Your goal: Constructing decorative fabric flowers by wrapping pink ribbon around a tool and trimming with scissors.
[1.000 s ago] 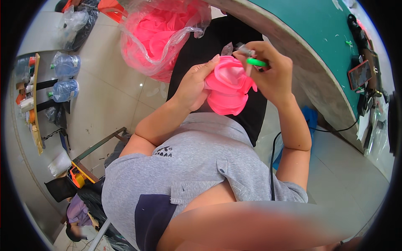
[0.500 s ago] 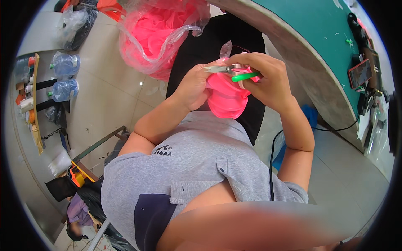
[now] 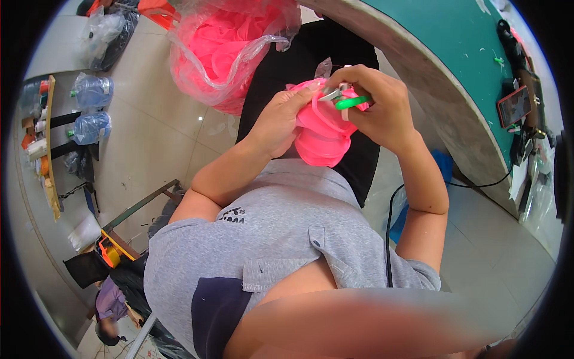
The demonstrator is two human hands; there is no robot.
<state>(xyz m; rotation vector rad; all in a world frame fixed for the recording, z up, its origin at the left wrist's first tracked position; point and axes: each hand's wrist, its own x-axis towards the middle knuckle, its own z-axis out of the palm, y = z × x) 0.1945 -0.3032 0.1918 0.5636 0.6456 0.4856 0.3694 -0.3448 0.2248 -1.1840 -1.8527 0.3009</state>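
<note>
Pink rubbery piece (image 3: 320, 134) is held over the lap, cupped from its left side by the closed left hand (image 3: 281, 119); judged light, floppy, best gripped at the rim. Green-handled snips (image 3: 344, 100) are clasped in the right hand (image 3: 379, 107), touching its top edge. Bag of pink pieces (image 3: 221, 54) lies beyond the left hand.

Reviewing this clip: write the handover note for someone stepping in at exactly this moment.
Left hand: grips the stack of pink soft parts from its left side, held over the lap.
Right hand: holds green-handled snips, blades at the stack's top edge.
Clear bag of pink parts: on the floor ahead, left of the green table.
Done: cannot tell how many parts are trimmed.
Left: likely the trimming of the piece in hand; the bag looks full.
</note>
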